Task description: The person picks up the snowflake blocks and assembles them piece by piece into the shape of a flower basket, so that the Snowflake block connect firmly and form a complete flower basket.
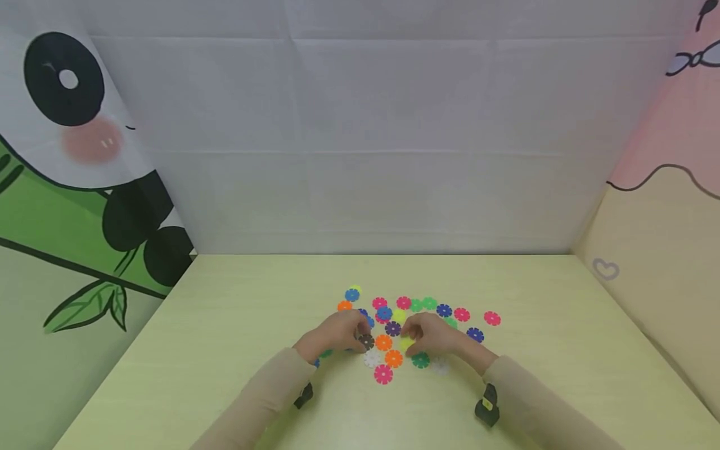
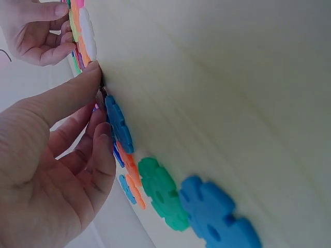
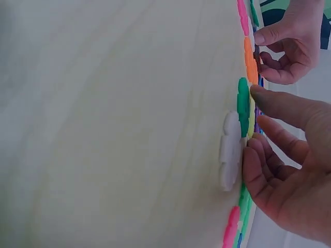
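Note:
Notched plastic discs in many colours lie flat on the table in front of me. My left hand [image 1: 340, 330] pinches a dark brown disc [image 1: 367, 342] by its edges, thumb on the near side, fingers beyond. Facing it, my right hand [image 1: 432, 334] has thumb and fingers around a yellow disc [image 1: 406, 343], close over the table. Between the hands lie orange discs [image 1: 384, 342] and a purple disc [image 1: 392, 328]. A blue disc [image 2: 119, 124] lies beside the left fingers in the left wrist view. In the right wrist view, a green disc [image 3: 243, 106] is by the right thumb.
Further discs spread around the hands, among them a pink disc [image 1: 384, 374] in front and another pink disc [image 1: 492, 319] at the far right. A white disc [image 3: 230, 150] lies near the right hand. The pale table [image 1: 225, 350] ends at a white cloth wall [image 1: 382, 187].

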Demonstrator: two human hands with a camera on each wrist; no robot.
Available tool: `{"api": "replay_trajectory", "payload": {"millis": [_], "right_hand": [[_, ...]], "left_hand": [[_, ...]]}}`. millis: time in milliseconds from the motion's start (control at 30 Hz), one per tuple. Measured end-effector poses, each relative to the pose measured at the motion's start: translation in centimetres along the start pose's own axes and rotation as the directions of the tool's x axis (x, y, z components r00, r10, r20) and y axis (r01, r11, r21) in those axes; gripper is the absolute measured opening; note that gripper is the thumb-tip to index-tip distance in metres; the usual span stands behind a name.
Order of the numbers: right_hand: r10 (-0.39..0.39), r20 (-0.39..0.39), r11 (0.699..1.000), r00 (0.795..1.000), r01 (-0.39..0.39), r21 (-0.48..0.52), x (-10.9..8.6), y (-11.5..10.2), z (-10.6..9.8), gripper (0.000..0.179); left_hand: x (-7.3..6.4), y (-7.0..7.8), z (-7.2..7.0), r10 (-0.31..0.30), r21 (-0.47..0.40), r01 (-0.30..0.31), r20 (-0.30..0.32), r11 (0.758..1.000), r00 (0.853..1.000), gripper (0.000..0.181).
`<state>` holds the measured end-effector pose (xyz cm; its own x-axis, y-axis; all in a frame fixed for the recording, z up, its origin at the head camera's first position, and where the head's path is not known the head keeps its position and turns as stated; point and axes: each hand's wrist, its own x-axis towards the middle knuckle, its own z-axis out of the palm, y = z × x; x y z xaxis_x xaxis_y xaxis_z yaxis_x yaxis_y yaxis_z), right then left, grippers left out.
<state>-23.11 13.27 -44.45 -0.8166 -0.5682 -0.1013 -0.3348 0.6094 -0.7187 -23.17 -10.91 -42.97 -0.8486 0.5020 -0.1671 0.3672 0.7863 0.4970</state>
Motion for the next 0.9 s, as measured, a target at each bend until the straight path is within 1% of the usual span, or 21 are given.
{"api": "replay_trajectory", "payload": {"millis": [100, 233, 300, 433, 567, 633, 700, 767, 833, 900], "right_hand": [[-0.009, -0.001, 0.999, 1.0, 0.009, -0.03, 0.0, 0.0, 0.0, 0.025], [0.011, 0.0, 0.999, 1.0, -0.011, -0.044, 0.2, -0.2, 0.0, 0.023], [0.022, -0.001, 0.999, 1.0, -0.022, -0.041, 0.2, -0.2, 0.1, 0.023], [0.022, -0.004, 0.999, 1.0, -0.022, -0.029, 0.1, -0.4, 0.1, 0.024], [-0.001, -0.019, 1.0, 1.0, 0.0, -0.026, -0.1, -0.4, -0.1, 0.022], [-0.036, -0.051, 0.999, 0.998, 0.035, -0.032, -0.3, -0.5, -0.3, 0.021], [-0.103, -0.104, 0.994, 0.989, 0.098, -0.053, -0.6, -0.8, -0.6, 0.02], [-0.161, -0.175, 0.986, 0.971, 0.152, -0.063, -0.9, -1.3, -0.8, 0.019], [-0.212, -0.244, 0.977, 0.946, 0.204, -0.06, -1.2, -1.9, -1.0, 0.018], [-0.231, -0.301, 0.972, 0.925, 0.231, -0.037, -1.4, -2.6, -1.1, 0.018]], "left_hand": [[0.1, -0.1, 0.1, 0.0, -0.014, 0.0, 0.0, 1.0, 1.0, 0.024], [0.2, -0.3, 0.1, 0.003, -0.032, -0.003, -0.005, 0.999, 1.0, 0.027], [0.3, -0.5, 0.2, 0.012, -0.047, -0.012, -0.008, 0.999, 1.0, 0.025], [0.3, -1.0, 0.4, 0.041, -0.073, -0.042, -0.019, 0.996, 0.999, 0.018], [0.3, -1.6, 0.3, 0.075, -0.108, -0.079, -0.046, 0.991, 0.996, 0.011], [0.2, -1.7, 0.1, 0.085, -0.13, -0.093, -0.06, 0.987, 0.995, 0.006], [0.1, -1.6, -0.2, 0.096, -0.182, -0.106, -0.066, 0.978, 0.993, 0.004], [-0.1, -1.3, -0.4, 0.108, -0.255, -0.121, -0.063, 0.959, 0.992, 0.006], [-0.4, -0.8, -0.7, 0.12, -0.336, -0.134, -0.061, 0.932, 0.991, 0.009], [-0.9, 0.0, -1.0, 0.126, -0.407, -0.144, -0.071, 0.902, 0.99, 0.011]]}}
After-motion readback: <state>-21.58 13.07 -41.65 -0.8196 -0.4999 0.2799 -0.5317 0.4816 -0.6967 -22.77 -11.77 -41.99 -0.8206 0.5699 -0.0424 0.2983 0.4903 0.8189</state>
